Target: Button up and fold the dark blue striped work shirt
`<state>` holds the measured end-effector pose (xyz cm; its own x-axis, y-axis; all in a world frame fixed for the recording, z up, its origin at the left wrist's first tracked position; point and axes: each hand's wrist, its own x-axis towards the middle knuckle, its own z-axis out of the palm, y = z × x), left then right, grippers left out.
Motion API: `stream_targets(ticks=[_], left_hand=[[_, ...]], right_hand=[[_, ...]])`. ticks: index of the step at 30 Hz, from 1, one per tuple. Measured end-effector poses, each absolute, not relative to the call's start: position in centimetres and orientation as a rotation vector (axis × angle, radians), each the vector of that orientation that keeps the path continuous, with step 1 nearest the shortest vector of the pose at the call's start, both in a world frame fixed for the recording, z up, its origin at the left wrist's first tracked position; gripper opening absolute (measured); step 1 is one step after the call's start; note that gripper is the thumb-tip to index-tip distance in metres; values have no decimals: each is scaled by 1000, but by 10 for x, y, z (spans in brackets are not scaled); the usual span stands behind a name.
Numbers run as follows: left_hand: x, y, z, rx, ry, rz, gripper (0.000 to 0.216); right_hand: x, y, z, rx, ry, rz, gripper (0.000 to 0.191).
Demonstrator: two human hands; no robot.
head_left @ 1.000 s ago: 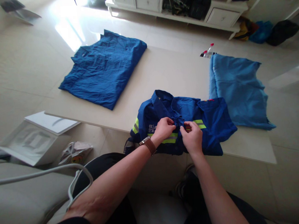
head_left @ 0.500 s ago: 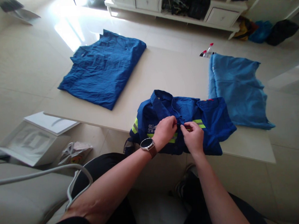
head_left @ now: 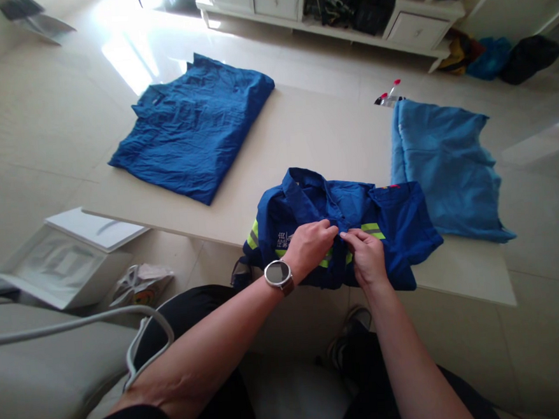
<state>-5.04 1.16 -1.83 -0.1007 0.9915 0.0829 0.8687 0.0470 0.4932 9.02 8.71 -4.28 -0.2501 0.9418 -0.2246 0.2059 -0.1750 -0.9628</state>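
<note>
A dark blue work shirt (head_left: pixel 395 217) with yellow-green reflective stripes lies at the near edge of the low beige table (head_left: pixel 313 137), partly hanging over it. My left hand (head_left: pixel 311 245), with a watch on its wrist, pinches the shirt's front placket at the middle. Touching it from the right, my right hand (head_left: pixel 367 255) pinches the same spot. The fabric between the fingertips is hidden.
A folded dark blue garment (head_left: pixel 192 129) lies on the table's far left, a lighter blue one (head_left: pixel 444 166) on the right, with bottles (head_left: pixel 389 95) behind it. A white box (head_left: pixel 67 256) and a bag (head_left: pixel 141 283) sit on the floor left. A white cabinet (head_left: pixel 332 8) stands beyond.
Both hands stayed at the placket. My left wrist has rolled so the watch face shows, and my right hand shifted slightly toward the left hand.
</note>
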Motion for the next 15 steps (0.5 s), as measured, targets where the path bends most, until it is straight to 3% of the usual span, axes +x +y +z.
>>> stream_targets(ticks=[15], left_hand=[[-53,16,-18,1599,2034,889,21]], right_hand=[[89,87,-31,-1292,-1775,1224,21]])
